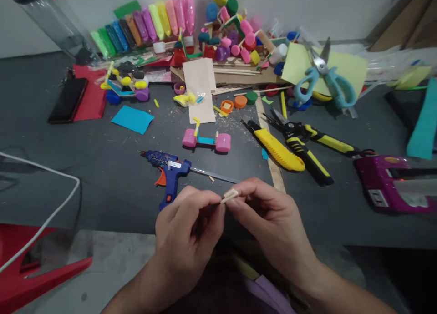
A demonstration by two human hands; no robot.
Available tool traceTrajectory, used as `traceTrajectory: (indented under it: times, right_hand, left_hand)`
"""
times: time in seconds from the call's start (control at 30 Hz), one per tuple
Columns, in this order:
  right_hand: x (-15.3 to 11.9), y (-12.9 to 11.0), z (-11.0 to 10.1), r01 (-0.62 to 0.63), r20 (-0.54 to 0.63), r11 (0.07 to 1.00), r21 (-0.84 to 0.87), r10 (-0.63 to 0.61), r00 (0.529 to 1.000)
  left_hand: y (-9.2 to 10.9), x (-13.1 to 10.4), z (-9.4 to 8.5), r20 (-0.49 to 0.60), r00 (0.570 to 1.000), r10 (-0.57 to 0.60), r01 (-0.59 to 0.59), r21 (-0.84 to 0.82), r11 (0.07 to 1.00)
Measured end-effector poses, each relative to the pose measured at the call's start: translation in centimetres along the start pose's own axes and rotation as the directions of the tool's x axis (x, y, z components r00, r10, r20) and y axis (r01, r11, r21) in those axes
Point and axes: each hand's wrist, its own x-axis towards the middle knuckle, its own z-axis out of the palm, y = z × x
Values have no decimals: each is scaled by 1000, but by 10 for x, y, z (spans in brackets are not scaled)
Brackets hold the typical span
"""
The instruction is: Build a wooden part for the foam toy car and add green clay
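Observation:
Small pale wooden stick pieces (pixel 229 196) are pinched between the fingertips of both hands, over the front part of the table. My left hand (pixel 189 227) grips their left end, and my right hand (pixel 269 214) holds the right end. How many pieces there are, I cannot make out. Just beyond my left hand lies a blue glue gun (pixel 167 166) with an orange trigger and a clear glue stick (pixel 213 174) out of its back. Farther off stands a little model (pixel 205 141) with pink wheels, a blue strip and a yellow upright.
A yellow utility knife (pixel 278 149), pliers (pixel 303 145) and blue-handled scissors (pixel 322 75) lie to the right, near a purple device (pixel 392 184). Clay packs (pixel 146 25) and a phone (pixel 68 100) are at the back left. A white cable (pixel 51 168) crosses the left edge.

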Motion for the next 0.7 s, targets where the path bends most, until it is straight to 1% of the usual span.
traceTrajectory:
  times: [0.1, 0.17, 0.23, 0.3, 0.37, 0.4, 0.47, 0.53, 0.57, 0.63, 0.7]
  right_hand:
    - [0, -4, 1, 66, -5, 995, -80, -67, 998]
    - [0, -7, 1, 94, 4, 988, -125, -94, 996]
    - [1, -10, 3, 108, 24, 982, -152, -106, 994]
    - [3, -15, 4, 114, 52, 981, -156, -107, 993]
    - [5, -19, 5, 108, 89, 983, -145, -96, 991]
    - [7, -20, 5, 99, 109, 984, -146, -84, 990]
    - [9, -21, 6, 75, 146, 983, -167, -50, 988]
    - [12, -18, 8, 47, 170, 981, -189, -14, 985]
    - [14, -15, 10, 32, 182, 981, -193, 4, 983]
    - [18, -10, 15, 1, 218, 981, -194, 42, 975]
    - [22, -6, 24, -4, 286, 963, -268, 84, 955]
  left_hand:
    - [1, 1, -3, 72, 990, -120, 130, -158, 979]
    - [1, 3, -6, 140, 972, -190, 222, -264, 939]
    - [2, 5, -10, 210, 942, -263, 326, -370, 870]
    - [3, 7, -12, 275, 906, -321, 418, -470, 778]
    - [2, 8, -15, 304, 887, -348, 461, -547, 698]
    - [0, 7, -16, 294, 888, -353, 459, -574, 678]
    - [-6, 4, -19, 202, 912, -356, 403, -602, 689]
    - [-14, 0, -22, 40, 932, -361, 315, -585, 748]
    - [-20, -2, -24, -47, 930, -365, 278, -561, 780]
    - [-30, -7, -28, -193, 899, -394, 246, -521, 817]
    - [-38, -11, -32, -266, 860, -434, 247, -529, 812]
